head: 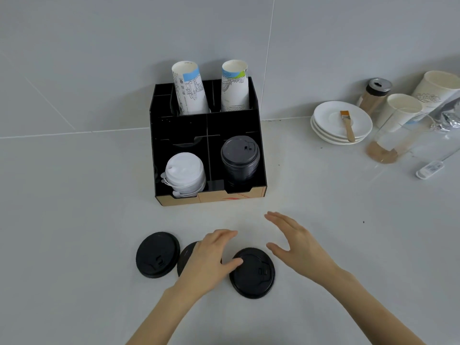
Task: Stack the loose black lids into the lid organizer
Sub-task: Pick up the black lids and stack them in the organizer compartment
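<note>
Between the hands and the lid organizer (209, 155) lies a bare strip of tabletop (74, 207), and the coming move turns on that line: the loose black lids sit at the near edge under the hands, while the black lid stack (240, 158) they belong on stands straight ahead and slightly right, in the organizer's front right compartment. The white lid stack (185, 174) fills the front left compartment beside it, and two paper cup stacks (191, 88) rise from the back row.

Three loose lids lie flat in a row, left to right. The left lid (157, 255) is well clear of both hands. The middle lid (186, 255) is mostly hidden beneath the left hand (211, 257), which hovers over it with fingers curled and spread, holding nothing that I can see; its thumb reaches onto the near rim of the right lid (254, 273). The right hand (296, 245) is open, palm turned inward, fingers stretched toward the organizer, empty, and just beside the right lid's far right edge without touching it.

Being round, the lids have no long axis to line up. The right lid sits between the two hands and nearest the black stack, so my judgement is that it is the natural next pick, lifted forward and slightly right
</note>
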Demonstrator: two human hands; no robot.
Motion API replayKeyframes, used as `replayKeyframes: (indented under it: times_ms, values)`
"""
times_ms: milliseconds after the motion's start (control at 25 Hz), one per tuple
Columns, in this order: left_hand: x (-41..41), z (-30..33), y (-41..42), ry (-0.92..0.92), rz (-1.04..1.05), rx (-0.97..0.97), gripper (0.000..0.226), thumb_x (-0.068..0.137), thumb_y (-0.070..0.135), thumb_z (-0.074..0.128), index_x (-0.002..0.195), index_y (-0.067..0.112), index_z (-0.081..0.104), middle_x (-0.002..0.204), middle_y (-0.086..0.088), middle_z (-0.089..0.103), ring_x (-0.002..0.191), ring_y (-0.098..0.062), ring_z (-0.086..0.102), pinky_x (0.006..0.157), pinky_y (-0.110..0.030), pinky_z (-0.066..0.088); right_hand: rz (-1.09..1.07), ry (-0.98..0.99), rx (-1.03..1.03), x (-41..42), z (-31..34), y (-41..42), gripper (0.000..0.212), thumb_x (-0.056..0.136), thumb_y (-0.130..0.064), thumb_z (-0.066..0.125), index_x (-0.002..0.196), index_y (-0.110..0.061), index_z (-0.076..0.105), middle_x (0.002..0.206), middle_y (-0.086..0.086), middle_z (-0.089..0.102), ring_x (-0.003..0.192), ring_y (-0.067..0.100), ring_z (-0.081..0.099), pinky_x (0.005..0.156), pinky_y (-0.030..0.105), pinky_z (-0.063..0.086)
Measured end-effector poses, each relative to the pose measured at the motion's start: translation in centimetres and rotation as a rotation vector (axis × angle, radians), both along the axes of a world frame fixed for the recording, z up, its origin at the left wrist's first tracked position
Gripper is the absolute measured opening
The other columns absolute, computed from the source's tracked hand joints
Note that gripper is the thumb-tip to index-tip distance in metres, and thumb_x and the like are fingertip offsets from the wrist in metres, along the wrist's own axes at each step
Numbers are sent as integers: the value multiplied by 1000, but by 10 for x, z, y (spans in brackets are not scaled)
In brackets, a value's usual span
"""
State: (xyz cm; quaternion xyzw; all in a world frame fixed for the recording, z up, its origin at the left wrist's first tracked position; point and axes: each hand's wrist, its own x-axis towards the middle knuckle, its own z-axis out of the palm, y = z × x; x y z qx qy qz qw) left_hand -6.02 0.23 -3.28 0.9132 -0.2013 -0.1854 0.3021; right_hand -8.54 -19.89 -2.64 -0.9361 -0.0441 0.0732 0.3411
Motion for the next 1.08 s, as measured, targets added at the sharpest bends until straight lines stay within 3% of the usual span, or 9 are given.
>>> replayKeyframes:
  times_ms: [480,760,960,1080]
  values:
    - [-25,-11,1,-55,-226,241,68,82,45,52,137,27,16,146,9,24,133,-11,21,111,-29,9,70,142,71,-49,-18,12,63,83,-28,59,136,-27,25,147,-10,27,134,3,24,107,15,17]
    - [-30,-15,0,-97,-239,263,63,85,40,47,138,25,15,148,7,22,134,-13,21,112,-30,8,49,110,105,-54,-28,17,55,83,-19,59,132,-22,34,141,-11,33,129,9,37,103,14,26]
    - [-23,-7,-1,-83,-226,176,60,86,39,48,137,26,20,149,8,21,134,-11,20,110,-28,13,18,78,149,-49,-22,11,54,82,-19,62,130,-23,38,133,-21,31,123,0,37,92,-8,19]
    - [-16,-1,-2,-79,-218,143,60,86,38,49,137,25,20,151,8,19,135,-13,18,111,-30,15,4,62,162,-41,-14,8,55,81,-20,63,130,-25,38,132,-23,33,120,-4,36,89,-12,17]
